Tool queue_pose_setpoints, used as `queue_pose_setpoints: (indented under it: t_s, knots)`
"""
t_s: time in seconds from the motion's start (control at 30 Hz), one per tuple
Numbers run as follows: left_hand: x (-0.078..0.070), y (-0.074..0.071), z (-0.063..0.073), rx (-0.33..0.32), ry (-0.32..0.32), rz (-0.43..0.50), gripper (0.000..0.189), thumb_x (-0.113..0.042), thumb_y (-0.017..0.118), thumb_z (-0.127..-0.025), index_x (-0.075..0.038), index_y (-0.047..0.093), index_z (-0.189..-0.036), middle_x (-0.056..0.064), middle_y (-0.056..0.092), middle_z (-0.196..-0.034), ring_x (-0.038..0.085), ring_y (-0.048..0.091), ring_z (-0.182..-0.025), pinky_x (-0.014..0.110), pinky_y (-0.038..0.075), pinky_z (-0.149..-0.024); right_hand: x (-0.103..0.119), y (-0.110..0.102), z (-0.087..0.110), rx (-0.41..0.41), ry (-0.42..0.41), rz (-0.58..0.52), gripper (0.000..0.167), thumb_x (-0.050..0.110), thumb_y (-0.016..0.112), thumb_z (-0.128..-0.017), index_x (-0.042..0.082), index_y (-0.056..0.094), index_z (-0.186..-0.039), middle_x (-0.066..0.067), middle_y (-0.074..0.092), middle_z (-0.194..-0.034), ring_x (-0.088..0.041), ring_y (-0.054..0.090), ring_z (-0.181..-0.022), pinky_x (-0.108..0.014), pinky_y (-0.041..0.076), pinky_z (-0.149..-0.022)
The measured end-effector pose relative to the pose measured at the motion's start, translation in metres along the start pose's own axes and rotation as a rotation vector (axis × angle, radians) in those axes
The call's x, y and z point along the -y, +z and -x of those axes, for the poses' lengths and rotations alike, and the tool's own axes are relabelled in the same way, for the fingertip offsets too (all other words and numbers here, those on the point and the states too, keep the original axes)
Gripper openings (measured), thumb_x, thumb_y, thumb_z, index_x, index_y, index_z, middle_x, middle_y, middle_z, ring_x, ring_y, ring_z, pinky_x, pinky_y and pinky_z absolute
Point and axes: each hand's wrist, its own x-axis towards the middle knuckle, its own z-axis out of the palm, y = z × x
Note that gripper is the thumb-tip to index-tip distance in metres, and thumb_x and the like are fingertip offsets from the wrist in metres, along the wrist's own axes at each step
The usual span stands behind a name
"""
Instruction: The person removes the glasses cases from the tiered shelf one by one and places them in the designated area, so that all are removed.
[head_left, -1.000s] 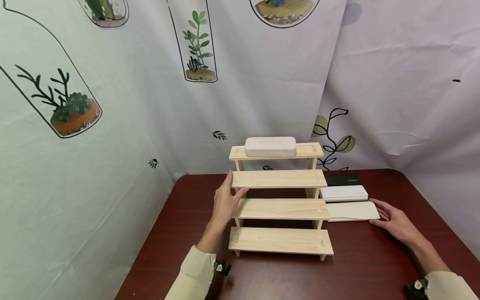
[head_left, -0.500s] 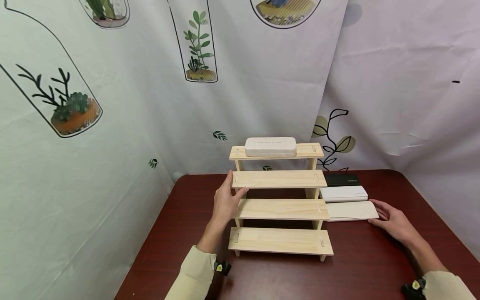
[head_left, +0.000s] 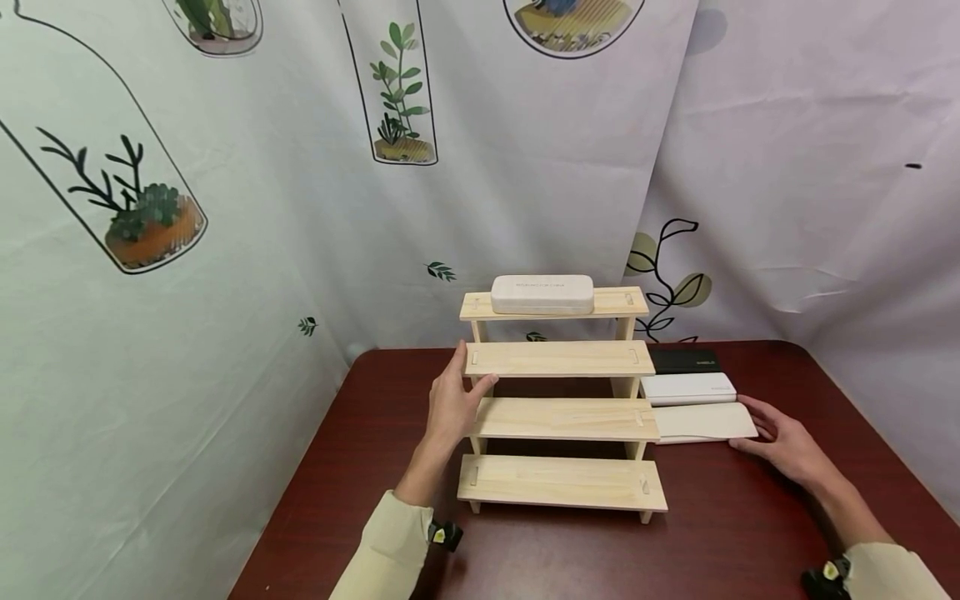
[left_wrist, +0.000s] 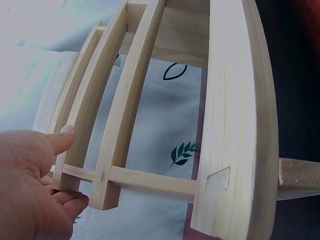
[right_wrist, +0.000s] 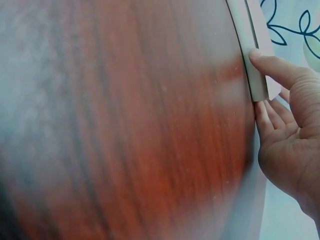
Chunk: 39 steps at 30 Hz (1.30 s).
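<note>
A pale wooden four-tier display shelf (head_left: pixel 566 418) stands on the table. My left hand (head_left: pixel 452 404) grips the left end of its second board from the top, thumb (left_wrist: pixel 62 141) on the board's face and fingers (left_wrist: pixel 70 205) curled at its end. To the right of the shelf lies a flat cream case (head_left: pixel 705 422). My right hand (head_left: pixel 787 446) holds that case by its right end, the thumb (right_wrist: pixel 280 67) against its front side and the other fingers around the end. On the top board sits a cream glasses case (head_left: pixel 542 295) with small lettering.
Behind the cream case lie a white case (head_left: pixel 688 387) and a black case (head_left: pixel 684 360), their left ends close to the shelf. The dark red table (head_left: pixel 360 467) ends at the back against a plant-printed cloth (head_left: pixel 540 192).
My right thumb has slid slightly left along the front of the cream case. My left hand and the shelf stay in place.
</note>
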Motion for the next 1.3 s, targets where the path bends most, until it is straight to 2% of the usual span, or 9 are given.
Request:
queue_pose_setpoints:
  t_s: [0.23,0.47,0.8,0.97,1.2,1.23,1.27,1.3]
  knots:
    - [0.001,0.000,0.000,-0.002,-0.005,-0.001,0.088,-0.028,0.081,-0.097,-0.006,0.031,-0.167,0.016,0.043,-0.164,0.034,0.045,-0.148,0.053,0.043,-0.115,0.002,0.002,-0.001,-0.027,-0.006,0.044,0.086,0.014,0.088,-0.090,-0.014,0.039,-0.156,-0.045,0.046,-0.147,0.029,0.039,-0.102,-0.004,0.046,-0.077]
    - [-0.001,-0.001,0.000,0.000,-0.005,0.008,0.088,-0.029,0.080,-0.098,-0.006,0.031,-0.167,0.016,0.042,-0.165,0.033,0.042,-0.150,0.052,0.041,-0.117,0.005,0.002,-0.001,-0.047,0.035,0.090,0.088,0.023,0.088,-0.091,-0.014,0.040,-0.155,-0.046,0.049,-0.144,0.026,0.042,-0.098,-0.003,0.044,-0.075]
    - [-0.002,-0.001,0.001,0.001,0.013,-0.013,0.087,-0.028,0.079,-0.099,-0.005,0.031,-0.167,0.016,0.042,-0.165,0.034,0.043,-0.149,0.053,0.043,-0.116,0.007,0.002,-0.001,-0.055,0.045,0.112,0.089,0.022,0.090,-0.089,-0.017,0.040,-0.153,-0.047,0.050,-0.142,0.025,0.042,-0.097,-0.003,0.044,-0.074]
    - [-0.001,-0.001,0.003,0.002,0.020,-0.023,0.084,-0.027,0.078,-0.100,-0.006,0.032,-0.167,0.016,0.044,-0.164,0.032,0.044,-0.149,0.052,0.044,-0.114,0.008,0.000,0.001,-0.062,0.041,0.084,0.087,0.020,0.089,-0.090,-0.018,0.041,-0.152,-0.048,0.047,-0.144,0.029,0.040,-0.098,-0.001,0.043,-0.076]
    - [0.000,-0.006,0.005,-0.002,0.031,-0.014,0.079,-0.027,0.076,-0.102,-0.006,0.034,-0.166,0.015,0.043,-0.164,0.031,0.044,-0.148,0.052,0.045,-0.114,0.013,-0.003,0.008,-0.094,0.034,0.048,0.073,0.019,0.083,-0.096,-0.017,0.047,-0.148,-0.048,0.049,-0.142,0.030,0.041,-0.098,-0.002,0.046,-0.075]
    - [0.000,-0.006,0.005,-0.001,0.032,-0.013,0.079,-0.027,0.075,-0.102,-0.006,0.035,-0.166,0.015,0.044,-0.164,0.031,0.055,-0.139,0.050,0.047,-0.112,0.014,-0.004,0.009,-0.103,0.034,0.048,0.070,0.019,0.082,-0.097,-0.017,0.049,-0.148,-0.047,0.050,-0.142,0.030,0.042,-0.097,-0.002,0.046,-0.075]
    - [0.001,-0.007,0.005,0.000,0.029,-0.011,0.078,-0.028,0.075,-0.103,-0.007,0.035,-0.166,0.016,0.045,-0.163,0.030,0.068,-0.122,0.048,0.053,-0.104,0.015,-0.004,0.009,-0.114,0.033,0.042,0.068,0.018,0.081,-0.097,-0.016,0.050,-0.147,-0.047,0.050,-0.141,0.030,0.042,-0.097,-0.002,0.047,-0.075]
    - [0.002,-0.008,0.005,0.000,0.029,-0.009,0.078,-0.028,0.075,-0.103,-0.007,0.036,-0.166,0.016,0.046,-0.162,0.027,0.073,-0.098,0.046,0.057,-0.095,0.016,-0.005,0.009,-0.128,0.031,0.036,0.065,0.017,0.081,-0.098,-0.016,0.051,-0.146,-0.046,0.051,-0.141,0.030,0.043,-0.098,-0.003,0.047,-0.075]
